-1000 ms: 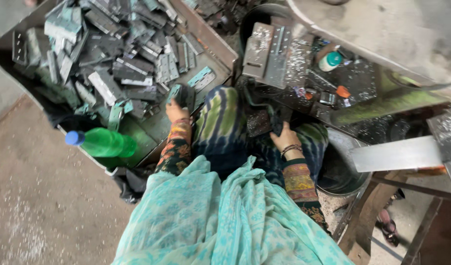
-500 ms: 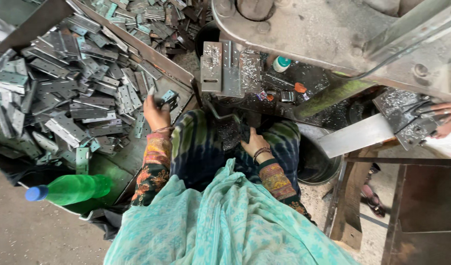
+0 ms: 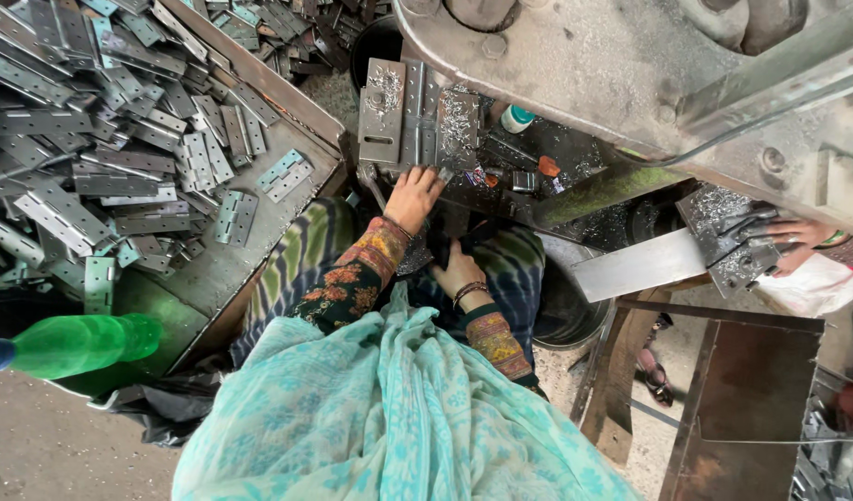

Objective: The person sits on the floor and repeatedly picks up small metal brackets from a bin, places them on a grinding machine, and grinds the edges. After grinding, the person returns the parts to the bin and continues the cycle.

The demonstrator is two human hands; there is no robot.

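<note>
My left hand (image 3: 413,197) reaches forward to the front edge of a grey slotted metal fixture (image 3: 399,116) on the press bed, which is covered in metal shavings. Its fingers are curled around a small grey hinge piece that is mostly hidden. My right hand (image 3: 456,272) rests lower, in my lap against dark striped cloth, with its fingers bent. What it holds is hidden. Both forearms wear patterned sleeves and bangles. A turquoise shawl (image 3: 389,417) covers my front.
A metal tray (image 3: 259,241) at left holds several flat grey hinges (image 3: 120,158). A green plastic bottle (image 3: 74,345) lies at lower left. The press machine body (image 3: 631,65) is overhead. Another person's hand (image 3: 796,243) works at a fixture on the right. A dark bucket (image 3: 561,311) stands beside my knee.
My left hand has left the hinge tray and moved right to the fixture. The view has shifted right and closer. My right hand stays in my lap.
</note>
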